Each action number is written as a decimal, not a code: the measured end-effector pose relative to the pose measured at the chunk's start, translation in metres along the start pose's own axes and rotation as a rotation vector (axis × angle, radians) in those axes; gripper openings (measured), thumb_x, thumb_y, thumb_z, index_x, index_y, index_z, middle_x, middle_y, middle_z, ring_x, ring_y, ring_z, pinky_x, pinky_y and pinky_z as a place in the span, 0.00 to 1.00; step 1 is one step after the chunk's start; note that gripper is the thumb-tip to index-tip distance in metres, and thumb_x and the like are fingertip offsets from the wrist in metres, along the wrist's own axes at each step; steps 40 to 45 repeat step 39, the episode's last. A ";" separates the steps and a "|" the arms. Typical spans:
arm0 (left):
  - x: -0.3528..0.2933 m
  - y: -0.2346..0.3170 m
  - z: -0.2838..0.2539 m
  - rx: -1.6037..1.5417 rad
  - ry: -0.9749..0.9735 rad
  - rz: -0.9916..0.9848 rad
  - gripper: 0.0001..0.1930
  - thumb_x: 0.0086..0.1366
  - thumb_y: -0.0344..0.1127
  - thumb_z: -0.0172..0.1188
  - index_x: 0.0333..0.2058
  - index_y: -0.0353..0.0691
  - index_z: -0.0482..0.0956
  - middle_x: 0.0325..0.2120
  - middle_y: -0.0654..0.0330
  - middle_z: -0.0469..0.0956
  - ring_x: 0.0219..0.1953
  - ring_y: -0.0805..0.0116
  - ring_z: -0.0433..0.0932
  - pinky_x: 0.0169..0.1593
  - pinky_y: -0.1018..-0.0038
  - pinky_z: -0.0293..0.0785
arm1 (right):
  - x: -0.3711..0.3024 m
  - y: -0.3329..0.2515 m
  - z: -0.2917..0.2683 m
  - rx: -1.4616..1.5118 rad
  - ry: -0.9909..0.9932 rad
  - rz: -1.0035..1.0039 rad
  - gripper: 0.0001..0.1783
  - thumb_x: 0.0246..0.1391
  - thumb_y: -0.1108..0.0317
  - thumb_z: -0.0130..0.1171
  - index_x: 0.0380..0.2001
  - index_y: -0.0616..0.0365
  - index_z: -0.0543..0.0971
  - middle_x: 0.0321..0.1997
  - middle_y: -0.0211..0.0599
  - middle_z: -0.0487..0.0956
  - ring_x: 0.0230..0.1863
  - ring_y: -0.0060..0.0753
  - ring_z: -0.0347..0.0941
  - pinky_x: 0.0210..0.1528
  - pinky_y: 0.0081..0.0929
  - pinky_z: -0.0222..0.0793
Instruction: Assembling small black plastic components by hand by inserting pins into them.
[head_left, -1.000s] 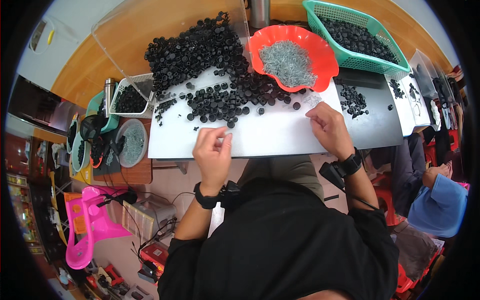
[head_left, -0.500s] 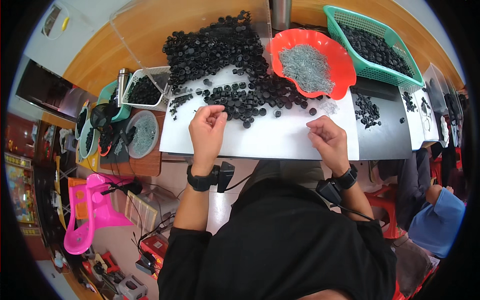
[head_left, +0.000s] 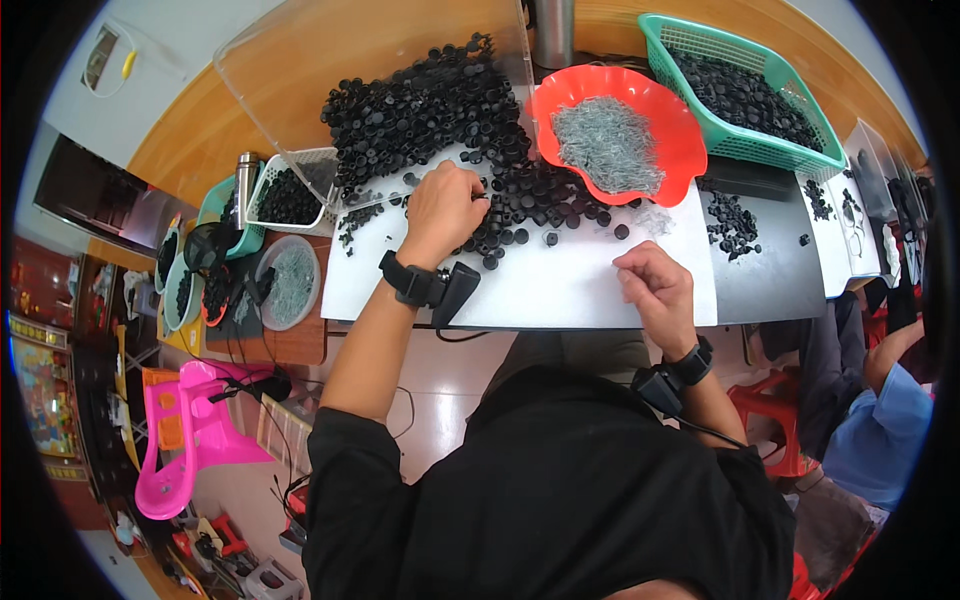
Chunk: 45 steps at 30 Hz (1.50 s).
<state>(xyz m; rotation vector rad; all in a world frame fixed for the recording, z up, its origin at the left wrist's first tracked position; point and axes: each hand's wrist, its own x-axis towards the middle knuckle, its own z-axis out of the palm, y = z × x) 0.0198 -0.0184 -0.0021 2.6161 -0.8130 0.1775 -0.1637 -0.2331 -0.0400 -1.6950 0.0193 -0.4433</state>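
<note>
My left hand reaches over the near edge of a heap of small round black plastic caps. Its fingers are bent inward among loose caps, and whatever they hold is hidden behind the hand. Just above the front right of the white work surface is my right hand, its fingers curled and thumb against them; nothing in them can be made out. Loose black caps spread between the hands. Beyond the right hand stands a red scalloped bowl of thin silvery metal pieces.
A clear plastic box lies around the heap. Green basket at back right holds black parts. To the left stand a white basket and a round tub of metal pieces. A person in a blue sleeve sits at far right.
My left hand has moved forward and right, from above the white surface to the caps at the heap's edge. The right hand has stayed nearly in place.
</note>
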 end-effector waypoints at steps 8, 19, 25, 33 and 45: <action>0.012 0.006 0.003 0.032 -0.062 -0.073 0.03 0.49 0.30 0.60 0.22 0.38 0.79 0.30 0.52 0.75 0.35 0.54 0.76 0.37 0.62 0.72 | -0.001 0.000 0.001 0.044 0.005 0.004 0.05 0.49 0.83 0.53 0.30 0.66 0.75 0.27 0.29 0.70 0.21 0.15 0.65 0.23 0.14 0.59; -0.038 0.058 0.002 -1.158 -0.164 -0.021 0.08 0.58 0.24 0.57 0.37 0.33 0.75 0.29 0.63 0.77 0.29 0.79 0.73 0.34 0.84 0.71 | 0.001 -0.011 0.006 0.240 0.006 0.056 0.05 0.51 0.81 0.55 0.33 0.66 0.74 0.27 0.30 0.74 0.25 0.15 0.70 0.26 0.15 0.68; -0.059 0.081 0.038 -0.943 0.033 0.166 0.14 0.52 0.18 0.60 0.39 0.32 0.75 0.34 0.61 0.75 0.32 0.77 0.73 0.37 0.82 0.71 | 0.009 -0.007 0.016 0.425 -0.094 0.104 0.04 0.52 0.79 0.57 0.32 0.65 0.75 0.26 0.29 0.75 0.25 0.16 0.71 0.25 0.16 0.71; -0.061 0.086 0.044 -0.777 0.191 0.289 0.11 0.48 0.18 0.60 0.33 0.33 0.76 0.30 0.57 0.75 0.26 0.70 0.76 0.30 0.77 0.73 | 0.009 -0.002 0.016 0.399 -0.081 0.191 0.02 0.51 0.79 0.57 0.30 0.65 0.76 0.27 0.31 0.75 0.24 0.18 0.72 0.25 0.16 0.70; -0.064 0.087 0.044 -0.640 0.232 0.355 0.11 0.49 0.18 0.59 0.33 0.35 0.77 0.32 0.56 0.75 0.30 0.68 0.77 0.32 0.75 0.74 | 0.009 0.001 0.017 0.419 -0.062 0.159 0.03 0.51 0.77 0.58 0.30 0.65 0.77 0.23 0.30 0.76 0.23 0.16 0.71 0.23 0.16 0.71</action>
